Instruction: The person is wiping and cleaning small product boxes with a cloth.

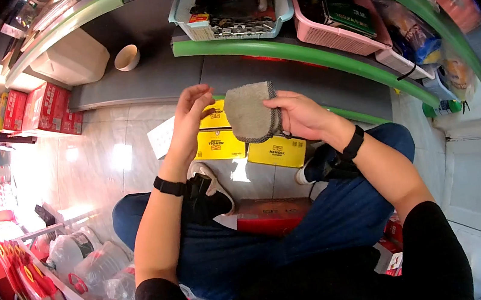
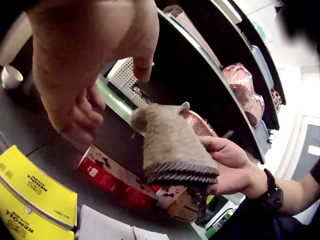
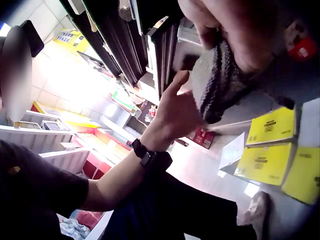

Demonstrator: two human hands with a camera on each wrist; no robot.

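Note:
A grey-beige fuzzy cloth piece [image 1: 251,112] with a dark stitched edge is held up over the yellow boxes. The right hand [image 1: 302,114] pinches its dark edge, thumb on the near face; in the left wrist view the right hand [image 2: 232,167] grips the same edge of the cloth [image 2: 170,140]. Just left of the cloth, the left hand [image 1: 192,114] is raised with bent, relaxed fingers and holds nothing. In the left wrist view a gap separates the left hand [image 2: 95,60] from the cloth. The right wrist view shows the cloth [image 3: 207,80] edge-on.
Yellow boxes [image 1: 277,152] lie on the floor beyond the shoes, with a red box [image 1: 273,215] between the legs. A shelf with green edging [image 1: 276,48] holds a blue basket [image 1: 237,32] and a pink basket [image 1: 338,40]. Plastic bottles [image 1: 101,265] fill a bin at left.

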